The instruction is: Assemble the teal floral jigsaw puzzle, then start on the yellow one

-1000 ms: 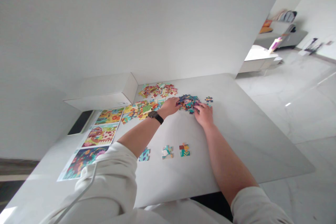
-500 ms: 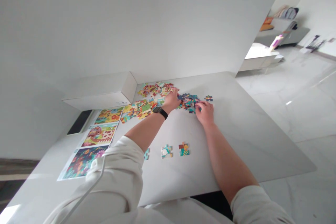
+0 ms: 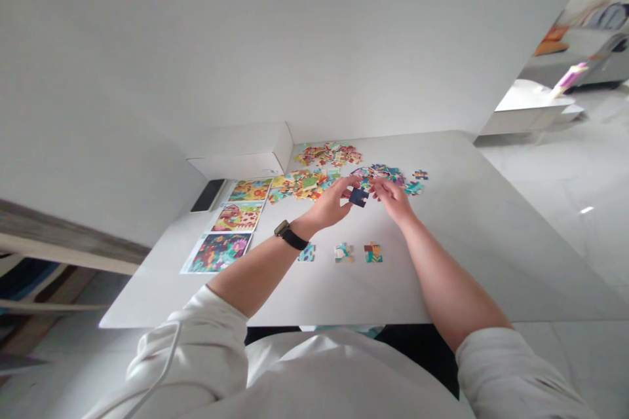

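Observation:
Between the thumb and fingers of my left hand point(image 3: 331, 204) is a dark navy jigsaw puzzle piece point(image 3: 358, 197), lifted just in front of the blue-purple puzzle pile point(image 3: 388, 173). My right hand point(image 3: 393, 200) is close beside it at the pile's near edge, fingers curled together; whether something is pinched there is hidden. Nearer to me lie three separate pieces in a row: a teal piece point(image 3: 307, 253) partly behind my left wrist, a white-and-teal piece point(image 3: 343, 253) and a brown, yellow and teal piece point(image 3: 373, 253).
A yellow-green pile point(image 3: 307, 184) and a red-yellow pile point(image 3: 329, 154) lie further left. One loose piece point(image 3: 420, 175) sits right of the blue pile. Printed picture sheets point(image 3: 219, 253), a phone point(image 3: 208, 196) and a white box point(image 3: 240, 154) are at the left, against the wall.
My left hand has drawn back from the pile and now holds a dark puzzle piece. My right hand has come in closer to it. The camera view has shifted to the left.

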The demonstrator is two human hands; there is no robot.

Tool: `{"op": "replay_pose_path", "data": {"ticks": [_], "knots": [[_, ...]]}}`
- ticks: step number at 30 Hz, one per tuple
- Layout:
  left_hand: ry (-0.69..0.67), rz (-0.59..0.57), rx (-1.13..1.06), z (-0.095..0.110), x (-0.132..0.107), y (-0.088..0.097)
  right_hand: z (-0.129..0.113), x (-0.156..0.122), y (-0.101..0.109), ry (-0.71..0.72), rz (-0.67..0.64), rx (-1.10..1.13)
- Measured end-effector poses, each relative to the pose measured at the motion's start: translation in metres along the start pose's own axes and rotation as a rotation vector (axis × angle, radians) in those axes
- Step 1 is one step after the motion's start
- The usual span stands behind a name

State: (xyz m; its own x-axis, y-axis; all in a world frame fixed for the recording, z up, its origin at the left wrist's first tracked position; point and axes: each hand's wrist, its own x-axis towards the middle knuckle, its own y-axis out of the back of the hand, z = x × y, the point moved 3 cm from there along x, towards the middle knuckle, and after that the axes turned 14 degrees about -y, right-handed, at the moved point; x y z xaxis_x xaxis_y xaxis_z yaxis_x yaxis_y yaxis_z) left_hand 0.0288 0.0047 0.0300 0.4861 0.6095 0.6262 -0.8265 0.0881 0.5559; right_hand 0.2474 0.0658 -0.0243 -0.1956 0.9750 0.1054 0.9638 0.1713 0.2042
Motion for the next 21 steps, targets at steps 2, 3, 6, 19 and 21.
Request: {"op": "replay_pose_path", "data": {"ticks": [2,3,6,19,21], "knots": [[0.015,0.001,-0.052,0.016,-0.018,0.01,-0.01,-0.011,-0.021,-0.07,-0.215,0.073],[0.02,0.0,-0.076,0.023,-0.026,0.015,-0.015,-0.017,-0.031,-0.096,-0.306,0.097],[0.036,0.033,-0.123,0.037,-0.047,0.028,-0.034,-0.031,-0.056,-0.149,-0.459,0.139],[0.518,0.51,-0.508,-0.005,-0.092,0.033,-0.037,-0.032,-0.093,-0.279,-0.044,0.169],[0.593,0.513,-0.546,-0.011,-0.097,0.029,-0.027,-0.033,-0.095,-0.288,0.017,0.156]]}}
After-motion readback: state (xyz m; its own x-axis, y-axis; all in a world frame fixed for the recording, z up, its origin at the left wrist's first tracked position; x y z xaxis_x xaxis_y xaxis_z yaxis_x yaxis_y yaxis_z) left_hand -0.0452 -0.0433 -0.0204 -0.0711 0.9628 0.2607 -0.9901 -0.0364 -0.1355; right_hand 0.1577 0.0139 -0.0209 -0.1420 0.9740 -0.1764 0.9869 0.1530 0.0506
